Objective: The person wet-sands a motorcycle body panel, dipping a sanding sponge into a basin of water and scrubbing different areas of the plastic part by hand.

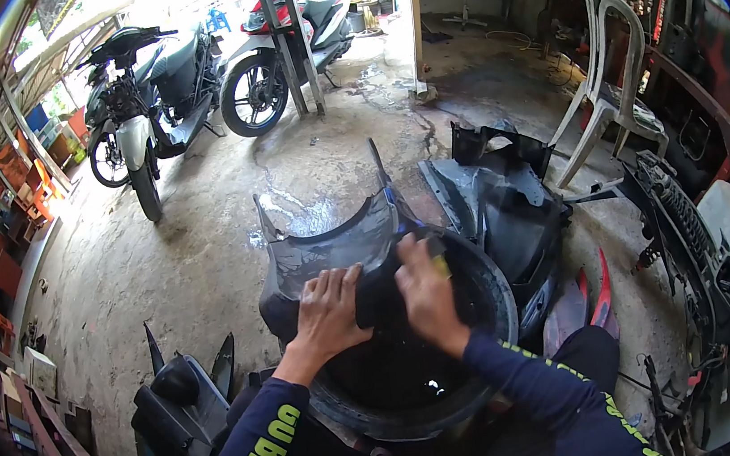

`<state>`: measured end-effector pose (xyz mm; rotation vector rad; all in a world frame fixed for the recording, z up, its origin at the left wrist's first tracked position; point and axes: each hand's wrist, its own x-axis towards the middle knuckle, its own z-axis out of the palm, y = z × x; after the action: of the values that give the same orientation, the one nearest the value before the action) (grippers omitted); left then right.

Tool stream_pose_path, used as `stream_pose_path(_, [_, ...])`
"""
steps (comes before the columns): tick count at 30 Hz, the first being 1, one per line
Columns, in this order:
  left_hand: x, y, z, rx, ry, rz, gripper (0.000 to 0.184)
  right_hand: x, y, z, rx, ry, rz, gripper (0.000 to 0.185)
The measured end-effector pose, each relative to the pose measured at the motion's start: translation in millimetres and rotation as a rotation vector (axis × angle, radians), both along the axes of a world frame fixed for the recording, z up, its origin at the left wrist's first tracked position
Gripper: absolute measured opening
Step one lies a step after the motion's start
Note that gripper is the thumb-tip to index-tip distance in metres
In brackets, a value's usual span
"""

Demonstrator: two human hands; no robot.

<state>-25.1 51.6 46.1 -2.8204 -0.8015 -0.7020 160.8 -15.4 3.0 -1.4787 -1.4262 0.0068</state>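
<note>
Head view: a dark panel (332,254) is lying ahead of the left hand (330,315), its long axis running crosswise, its right part reaching over a black basin (496,289). The left fingers are grasping its near edge; the right hand (430,300), less near, is hovering at its right end by a yellow item (442,267), blur hiding whether those fingers are gripping.

We've got one left hand (328,313) and one right hand (428,293) here, and one round basin (496,289)! Counting on: one plastic chair (607,97), and that's three motorcycles (176,74) in sight.
</note>
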Motion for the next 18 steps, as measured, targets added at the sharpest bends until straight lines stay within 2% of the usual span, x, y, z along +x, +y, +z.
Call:
stream_pose_path(1, [-4, 0, 2, -0.044, -0.026, 0.003, 0.098, -11, -11, 8, -0.011, 0.066, 0.114, 0.044])
stream_pose_path(2, [-7, 1, 4, -0.082, -0.049, -0.003, 0.098, -6, -9, 6, -0.016, 0.071, 0.107, 0.044])
stream_pose_path(4, [-7, 2, 2, -0.077, -0.039, -0.005, 0.097, 24, 16, 5, -0.102, 0.347, 0.052, 0.046])
stream_pose_path(5, [-5, 0, -1, -0.046, -0.022, -0.018, 0.097, 34, 23, 4, -0.199, 0.371, -0.041, 0.044])
stream_pose_path(6, [-3, -1, -2, -0.017, -0.005, -0.031, 0.097, 26, 16, -6, -0.206, 0.370, -0.040, 0.044])
stream_pose_path(8, [-6, 6, 2, -0.042, -0.025, -0.002, 0.096, -4, -3, 1, -0.019, -0.006, 0.034, 0.043])
stream_pose_path(9, [-9, 5, 1, -0.074, -0.028, 0.012, 0.096, -6, -8, 4, -0.021, 0.046, 0.140, 0.044])
stream_pose_path(10, [-7, 5, 3, -0.071, -0.037, 0.006, 0.096, 8, 2, 3, -0.019, 0.036, 0.134, 0.044])
stream_pose_path(12, [-10, 3, 3, -0.057, -0.012, -0.011, 0.096, 42, 31, -12, -0.183, 0.380, 0.023, 0.046])
stream_pose_path(14, [-6, 4, 1, -0.060, -0.004, -0.014, 0.096, 34, 26, -9, -0.256, 0.474, -0.001, 0.045])
stream_pose_path(16, [-6, 6, 1, -0.060, -0.024, -0.015, 0.097, -7, -7, -5, 0.056, -0.096, 0.038, 0.043])
stream_pose_path(18, [-7, 8, 4, -0.064, -0.031, -0.009, 0.097, 1, -3, -2, 0.029, -0.058, 0.105, 0.044])
